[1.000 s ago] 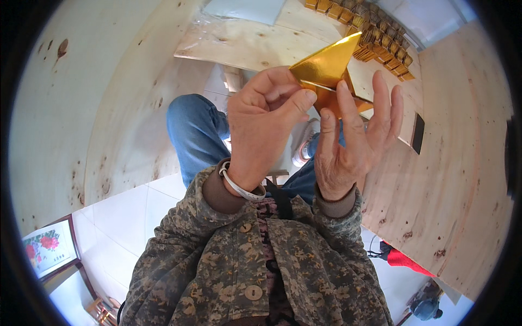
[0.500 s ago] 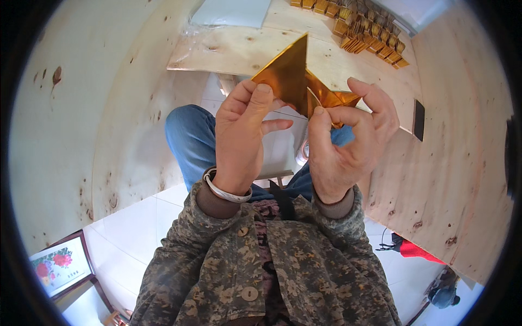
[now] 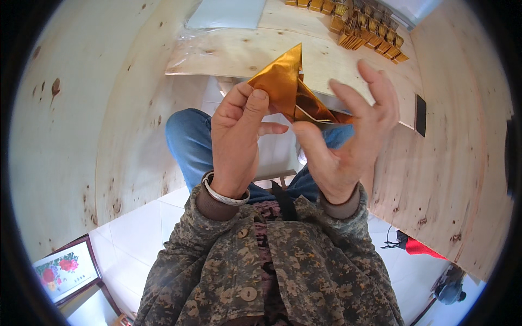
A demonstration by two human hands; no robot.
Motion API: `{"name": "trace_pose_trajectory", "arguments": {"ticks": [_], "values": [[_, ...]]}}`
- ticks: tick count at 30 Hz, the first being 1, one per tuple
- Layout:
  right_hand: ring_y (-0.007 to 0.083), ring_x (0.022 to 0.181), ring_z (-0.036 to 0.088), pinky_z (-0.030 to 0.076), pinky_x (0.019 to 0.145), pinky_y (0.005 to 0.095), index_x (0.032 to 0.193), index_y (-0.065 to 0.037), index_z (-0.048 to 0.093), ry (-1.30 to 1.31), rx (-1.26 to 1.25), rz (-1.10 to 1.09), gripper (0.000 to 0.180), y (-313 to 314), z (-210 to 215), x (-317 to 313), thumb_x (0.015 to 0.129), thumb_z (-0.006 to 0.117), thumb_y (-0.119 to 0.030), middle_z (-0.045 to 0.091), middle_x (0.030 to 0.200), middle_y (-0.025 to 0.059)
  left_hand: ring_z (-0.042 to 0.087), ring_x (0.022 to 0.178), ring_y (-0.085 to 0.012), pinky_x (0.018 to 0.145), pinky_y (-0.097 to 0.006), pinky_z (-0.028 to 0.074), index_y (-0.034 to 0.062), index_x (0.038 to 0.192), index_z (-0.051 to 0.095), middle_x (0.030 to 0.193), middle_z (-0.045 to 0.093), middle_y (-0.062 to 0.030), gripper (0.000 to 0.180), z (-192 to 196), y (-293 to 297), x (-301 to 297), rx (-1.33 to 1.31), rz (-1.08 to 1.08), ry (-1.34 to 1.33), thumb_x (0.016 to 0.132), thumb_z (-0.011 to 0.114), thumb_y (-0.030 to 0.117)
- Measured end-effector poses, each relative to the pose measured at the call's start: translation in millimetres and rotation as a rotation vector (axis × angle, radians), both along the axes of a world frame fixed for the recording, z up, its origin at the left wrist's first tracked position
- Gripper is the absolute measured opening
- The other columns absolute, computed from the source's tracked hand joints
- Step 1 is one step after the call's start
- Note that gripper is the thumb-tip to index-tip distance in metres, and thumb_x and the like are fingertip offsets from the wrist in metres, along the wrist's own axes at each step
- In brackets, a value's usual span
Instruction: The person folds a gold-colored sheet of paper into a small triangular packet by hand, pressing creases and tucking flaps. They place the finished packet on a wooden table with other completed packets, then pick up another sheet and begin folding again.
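A sheet of shiny gold foil paper (image 3: 278,81), folded into a pointed shape, is pinched in my left hand (image 3: 235,138) between thumb and fingers. Its tip points up and away from me, while a narrower folded part stretches to the right with its inside showing. Just right of it, my right hand (image 3: 350,144) has thumb and fingers spread, with nothing between them. The right thumb tip is close to the paper's lower edge; I cannot tell whether it touches.
Rows of gold folded paper pieces (image 3: 372,32) stand on the wooden tabletop (image 3: 217,51) at the far right. A pale sheet (image 3: 225,13) with clear plastic lies at the far left. A dark flat object (image 3: 420,115) rests on the wooden surface at right. Pale wood borders both sides.
My right fingers have let go of the paper's right part and spread apart. That part now hangs lower and flatter. My left hand keeps its pinch and has dropped slightly.
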State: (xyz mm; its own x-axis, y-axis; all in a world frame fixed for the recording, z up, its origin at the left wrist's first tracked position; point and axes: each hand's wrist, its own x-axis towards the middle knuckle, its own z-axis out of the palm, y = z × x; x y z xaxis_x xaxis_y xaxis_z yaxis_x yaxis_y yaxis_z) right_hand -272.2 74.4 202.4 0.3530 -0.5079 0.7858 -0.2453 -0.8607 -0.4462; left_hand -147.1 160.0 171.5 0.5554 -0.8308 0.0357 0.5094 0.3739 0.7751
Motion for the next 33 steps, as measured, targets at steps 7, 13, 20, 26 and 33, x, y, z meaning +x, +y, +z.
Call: {"name": "trace_pose_trajectory", "arguments": {"ticks": [7, 13, 20, 26, 33], "values": [[0.0332, 0.129, 0.045, 0.036, 0.107, 0.0451, 0.094, -0.006, 0.071, 0.297, -0.026, 0.022, 0.023, -14, 16, -17, 0.074, 0.078, -0.015, 0.056, 0.134, 0.0147, 0.068, 0.088, -0.0101, 0.064, -0.023, 0.059, 0.002, 0.115, 0.061, 0.104, 0.069, -0.0046, 0.021, 2, -1, -1, 0.136, 0.108, -0.075, 0.102, 0.056, 0.018], [0.0342, 0.123, 0.049, 0.036, 0.103, 0.0453, 0.084, -0.006, 0.067, 0.243, 0.321, 0.107, 0.022, -16, 4, -13, 0.066, 0.08, -0.009, 0.058, 0.126, 0.0145, 0.066, 0.091, -0.0076, 0.068, -0.023, 0.058, 0.0009, 0.111, 0.063, 0.1, 0.07, -0.0038, 0.019, 6, 2, -6, 0.189, 0.122, -0.158, 0.093, 0.067, 0.005], [0.0241, 0.109, 0.054, 0.042, 0.093, 0.034, 0.11, -0.004, 0.063, -0.079, 0.379, 0.082, 0.046, -4, -14, -4, 0.076, 0.083, -0.028, 0.063, 0.114, 0.0095, 0.067, 0.093, -0.0186, 0.079, -0.027, 0.054, 0.0033, 0.101, 0.067, 0.105, 0.069, -0.0109, 0.022, -2, -1, -2, 0.001, 0.589, -0.715, 0.081, 0.074, -0.005], [0.0117, 0.092, 0.057, 0.044, 0.081, 0.0284, 0.112, 0.001, 0.064, -0.465, 1.269, 0.764, 0.041, 23, -22, -5, 0.089, 0.074, -0.031, 0.066, 0.104, 0.0062, 0.062, 0.093, -0.0225, 0.08, -0.032, 0.048, 0.0125, 0.092, 0.075, 0.099, 0.067, -0.0069, 0.031, -7, 9, 5, 0.032, 0.891, -1.358, 0.066, 0.079, -0.003], [0.0106, 0.072, 0.06, 0.046, 0.066, 0.0254, 0.102, 0.001, 0.069, -0.521, 1.403, 0.528, 0.015, 24, -16, 5, 0.092, 0.069, -0.01, 0.07, 0.089, 0.0054, 0.061, 0.085, -0.0208, 0.075, -0.031, 0.048, 0.0103, 0.097, 0.075, 0.097, 0.067, -0.0063, 0.027, -9, 9, 5, 0.033, 0.8, -1.373, 0.071, 0.076, 0.003]]}}
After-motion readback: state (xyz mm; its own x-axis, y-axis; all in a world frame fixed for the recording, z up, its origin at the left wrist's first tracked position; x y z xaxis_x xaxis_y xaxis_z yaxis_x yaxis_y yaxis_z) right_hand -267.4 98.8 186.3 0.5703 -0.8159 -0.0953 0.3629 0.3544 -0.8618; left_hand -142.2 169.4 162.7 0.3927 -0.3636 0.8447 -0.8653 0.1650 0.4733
